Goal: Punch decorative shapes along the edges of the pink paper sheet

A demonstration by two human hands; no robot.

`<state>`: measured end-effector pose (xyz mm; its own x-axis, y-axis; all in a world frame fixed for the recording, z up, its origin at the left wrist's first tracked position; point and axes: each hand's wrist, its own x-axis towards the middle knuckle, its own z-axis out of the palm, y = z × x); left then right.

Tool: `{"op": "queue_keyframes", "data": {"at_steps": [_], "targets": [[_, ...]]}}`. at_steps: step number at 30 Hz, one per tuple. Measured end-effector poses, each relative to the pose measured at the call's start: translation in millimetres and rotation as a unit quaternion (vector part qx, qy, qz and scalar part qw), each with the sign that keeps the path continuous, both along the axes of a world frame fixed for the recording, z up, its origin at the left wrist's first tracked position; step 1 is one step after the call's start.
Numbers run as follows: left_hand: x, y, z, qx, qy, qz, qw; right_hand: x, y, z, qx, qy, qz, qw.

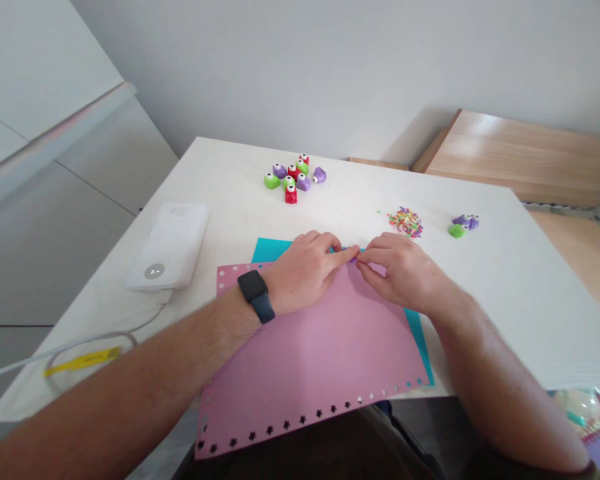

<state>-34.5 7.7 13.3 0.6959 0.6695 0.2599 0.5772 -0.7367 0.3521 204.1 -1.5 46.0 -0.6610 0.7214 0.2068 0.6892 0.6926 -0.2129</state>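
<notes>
A pink sheet (320,353) with small shapes punched along its edges lies over a blue sheet (270,249), its near edge past the table's front. My left hand (313,267), with a dark watch on the wrist, rests on the sheet's far edge, index finger stretched to the right. My right hand (397,267) has its fingers pinched at that same edge, touching the left fingertip. Between the fingertips shows a small purple thing (351,259), mostly hidden; it could be part of a hole punch.
Red, green and purple punches (291,194) stand at the back, more (459,231) at the right. Beside them lies a pile of coloured confetti (407,222). A white power bank (173,247) with a cable and yellow tag (87,360) is at left.
</notes>
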Motion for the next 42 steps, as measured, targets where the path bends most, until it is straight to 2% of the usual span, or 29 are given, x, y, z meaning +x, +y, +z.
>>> {"op": "queue_keyframes", "data": {"at_steps": [18,24,30,36,42], "targets": [[1,4,0.9,-0.026,0.028,0.008,0.999,-4,3,-2.0,-0.013,-0.012,0.006,1.0],[-2,6,-2.4,-0.032,-0.016,0.013,0.999,-3,1,-1.2,-0.009,0.022,-0.018,1.0],[-5,4,-0.7,-0.034,0.01,0.036,0.999,-3,1,-3.6,0.006,0.064,-0.046,0.997],[-5,4,-2.4,-0.036,0.013,0.032,0.999,-4,5,-13.7,-0.027,0.052,-0.049,0.997],[-4,4,-3.8,-0.038,0.012,0.029,0.999,-2,9,-18.0,-0.007,0.071,-0.099,0.993]]}}
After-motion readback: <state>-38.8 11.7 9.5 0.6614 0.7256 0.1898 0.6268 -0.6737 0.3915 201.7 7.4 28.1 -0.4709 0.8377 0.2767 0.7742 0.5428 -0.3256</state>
